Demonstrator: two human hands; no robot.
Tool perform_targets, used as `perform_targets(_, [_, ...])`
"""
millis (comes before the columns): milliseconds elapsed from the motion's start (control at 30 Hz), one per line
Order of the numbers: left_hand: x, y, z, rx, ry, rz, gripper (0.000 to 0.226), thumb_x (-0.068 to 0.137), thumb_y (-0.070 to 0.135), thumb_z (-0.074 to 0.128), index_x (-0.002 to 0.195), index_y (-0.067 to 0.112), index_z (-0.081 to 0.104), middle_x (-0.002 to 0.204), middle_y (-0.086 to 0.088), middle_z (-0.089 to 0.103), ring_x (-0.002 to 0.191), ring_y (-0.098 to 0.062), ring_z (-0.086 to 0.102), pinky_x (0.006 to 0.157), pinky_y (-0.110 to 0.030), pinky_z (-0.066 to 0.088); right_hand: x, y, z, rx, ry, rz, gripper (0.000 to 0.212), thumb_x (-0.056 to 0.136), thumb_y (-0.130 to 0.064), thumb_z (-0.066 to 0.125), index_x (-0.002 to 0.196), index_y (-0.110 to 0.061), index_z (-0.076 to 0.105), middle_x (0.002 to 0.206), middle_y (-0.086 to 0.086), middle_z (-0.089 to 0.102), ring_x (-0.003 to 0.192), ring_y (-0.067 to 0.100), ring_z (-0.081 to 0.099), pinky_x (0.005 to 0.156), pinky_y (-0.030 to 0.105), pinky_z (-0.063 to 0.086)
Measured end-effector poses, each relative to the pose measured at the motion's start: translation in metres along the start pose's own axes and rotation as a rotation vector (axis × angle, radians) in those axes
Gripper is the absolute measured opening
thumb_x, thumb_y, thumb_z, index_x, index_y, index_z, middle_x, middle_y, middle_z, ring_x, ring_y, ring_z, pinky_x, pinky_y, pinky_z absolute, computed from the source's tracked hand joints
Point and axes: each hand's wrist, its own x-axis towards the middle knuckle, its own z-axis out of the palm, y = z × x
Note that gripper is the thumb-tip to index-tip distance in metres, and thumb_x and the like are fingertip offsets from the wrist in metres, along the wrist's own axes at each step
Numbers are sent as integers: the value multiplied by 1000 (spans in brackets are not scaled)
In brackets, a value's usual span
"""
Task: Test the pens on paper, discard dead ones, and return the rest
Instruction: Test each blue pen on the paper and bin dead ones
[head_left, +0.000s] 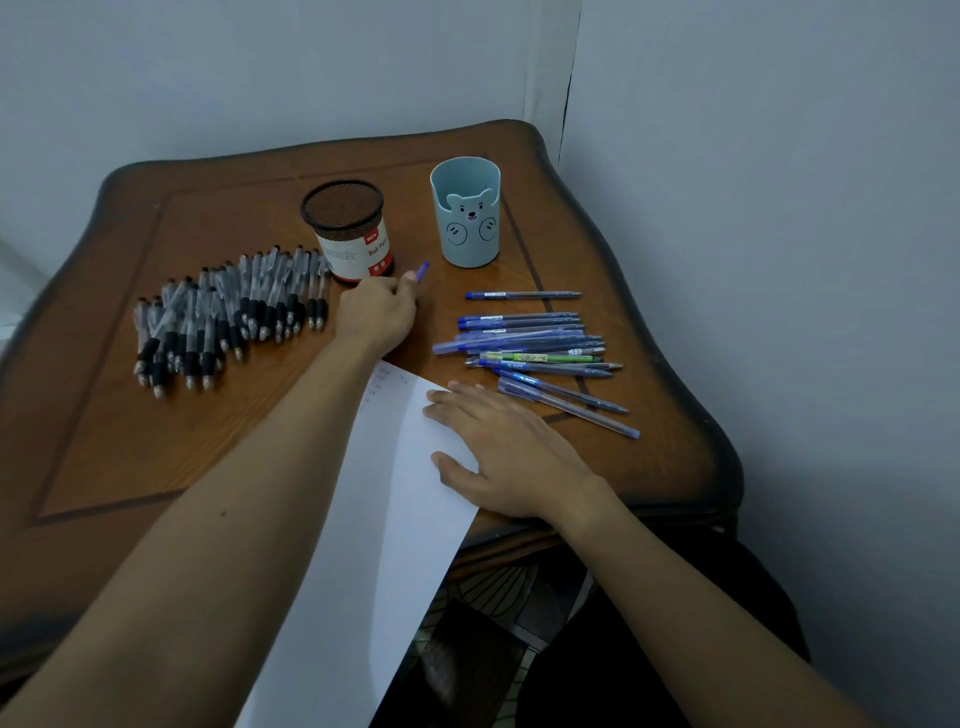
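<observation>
The left hand (376, 312) reaches across the table (156, 457), its fingers curled round a blue pen (422, 271). Only the pen's blue end shows past the fingertips, just beside the base of the mesh cup (347, 228); the rest is hidden in the fist. The right hand (504, 452) lies flat with straight fingers on the paper (384, 509). The paper hangs over the table's near edge and is cut off at the bottom of the view. The left forearm covers the paper's left side, and the faint marks near its far corner are too small to read. Black pens (228, 317) lie heaped left of the mesh cup. Blue pens (535, 353) lie to the right, below the bear cup (467, 213), with a green pen (540, 357) among them. The mesh cup's inside is too dark to make out.
</observation>
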Motion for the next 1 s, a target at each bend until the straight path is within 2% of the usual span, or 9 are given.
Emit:
perform_targets(67, [7,1,2,81,7,15,36,103,33,45,120,8,66,95,-11,65,92,-26,63,85,-42,58,0,0,-1,12,0,6,57,101,-44,48,152,-19,38,160,-2,33,150,12,21,116,22,4])
perform_targets(200, [7,7,6,134,33,-7,41,93,18,62,132,7,55,122,-17,55,103,-28,61,82,-37,56,0,2,-2,18,-16,1,57,102,-43,48,152,-19,38,162,-2,31,150,11,19,115,20,2])
perform_targets(300, [4,5,10,21,159,41,55,88,6,67,141,11,53,135,-16,52,107,-32,62,89,-46,58,-2,3,-3,49,-4,17,53,101,-44,51,148,-21,45,159,-2,36,148,12,24,117,28,17])
perform_targets(433, [-1,4,12,-12,183,102,37,92,8,68,130,8,65,126,-12,64,103,-19,63,86,-29,54,-4,3,-4,42,22,28,46,101,-41,52,142,-21,51,151,-2,45,141,13,34,114,32,30])
perform_targets(600, [-4,2,16,42,195,220,28,97,14,61,123,7,70,122,-13,66,106,-20,61,83,-24,46,-8,4,-2,35,11,30,48,101,-42,50,145,-22,47,155,-3,40,144,12,29,117,33,26])
perform_targets(667, [-4,3,20,68,197,303,30,98,17,58,124,9,69,125,-13,59,113,-24,56,87,-28,43,-8,4,-1,36,7,40,51,100,-43,50,146,-23,45,157,-4,38,146,12,26,118,35,23])
perform_targets(767, [-4,12,26,168,106,402,34,103,24,50,134,25,64,132,-7,53,127,-28,42,104,-44,38,-7,5,0,49,8,58,52,98,-45,51,146,-24,45,156,-4,38,146,13,26,119,39,24])
perform_targets(900, [-1,26,24,370,-71,378,47,103,17,42,138,46,56,146,-2,42,137,-30,28,109,-54,23,-7,5,0,63,26,67,52,97,-44,53,145,-25,46,155,-5,39,146,13,28,118,38,25])
perform_targets(1000, [-1,28,19,361,-82,333,42,100,21,47,130,44,63,144,-4,43,136,-32,29,108,-56,24,-7,4,1,63,41,67,52,96,-43,53,144,-25,47,155,-5,40,145,12,28,117,35,25])
